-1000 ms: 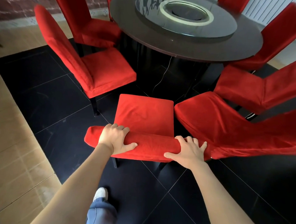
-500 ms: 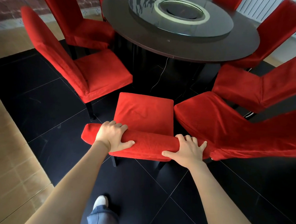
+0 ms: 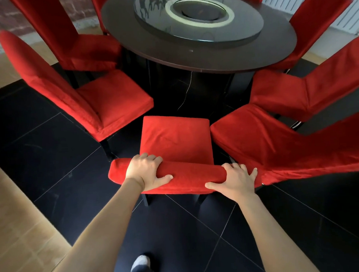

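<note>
A red-covered dining chair [image 3: 175, 139] stands right in front of me, its seat facing the round dark table [image 3: 201, 51]. My left hand [image 3: 146, 172] grips the top of the chair's backrest near its left end, fingers over the far side and thumb on the near side. My right hand [image 3: 235, 179] grips the same backrest at its right end in the same way. Both forearms reach straight out from the bottom of the view.
Red chairs flank this one: one to the left [image 3: 98, 102], one close on the right [image 3: 278, 143], several more around the table. A glass turntable [image 3: 199, 16] sits on the table. Black floor tiles [image 3: 50, 146] lie underfoot, lighter flooring at left. My shoe [image 3: 139, 262] shows below.
The chair and both hands have moved forward toward the table. The neighbouring chairs and table appear closer. Both hands keep the same grip on the backrest.
</note>
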The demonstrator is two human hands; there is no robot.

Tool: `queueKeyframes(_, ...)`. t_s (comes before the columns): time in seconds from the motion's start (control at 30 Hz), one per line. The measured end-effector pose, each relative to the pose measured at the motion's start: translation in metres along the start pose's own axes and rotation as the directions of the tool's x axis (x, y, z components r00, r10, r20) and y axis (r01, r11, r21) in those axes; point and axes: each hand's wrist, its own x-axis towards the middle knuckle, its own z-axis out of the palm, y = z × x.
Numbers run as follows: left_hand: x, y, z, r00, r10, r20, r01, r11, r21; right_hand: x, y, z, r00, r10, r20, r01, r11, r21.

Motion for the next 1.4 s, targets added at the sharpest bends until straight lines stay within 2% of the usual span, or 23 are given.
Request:
queueKeyframes(0.33, -0.009, -0.017, 0.000, 0.998, 0.061, 0.014, -0.060, 0.997, -0.044, -0.018, -0.022, 0.004, 0.997, 0.067, -0.025, -0.067, 0.998, -0.020)
queueKeyframes(0.6, 0.005, -0.045, -0.001, 0.991, 0.135, 0.012, -0.135, 0.991, 0.011, -0.007, -0.042, 0.006, 0.998, 0.065, -0.013, -0.065, 0.998, -0.017)
queueKeyframes(0.8, 0.033, -0.082, -0.002, 0.988, 0.153, 0.011, -0.154, 0.987, 0.048, 0.018, -0.069, 0.009, 0.993, 0.119, -0.015, -0.119, 0.993, 0.016)
queueKeyframes(1.03, 0.070, -0.085, -0.001, 0.985, 0.172, 0.029, -0.173, 0.985, 0.029, 0.052, -0.065, -0.001, 0.986, 0.169, 0.009, -0.169, 0.983, 0.071)
queueKeyframes(1.2, 0.087, -0.082, 0.002, 0.985, 0.173, 0.005, -0.173, 0.985, 0.004, 0.071, -0.057, -0.011, 0.986, 0.157, 0.058, -0.160, 0.986, 0.041)
queueKeyframes(1.4, 0.087, -0.083, 0.003, 0.984, 0.180, 0.005, -0.180, 0.984, -0.009, 0.069, -0.059, -0.013, 0.987, 0.157, 0.019, -0.156, 0.988, -0.014)
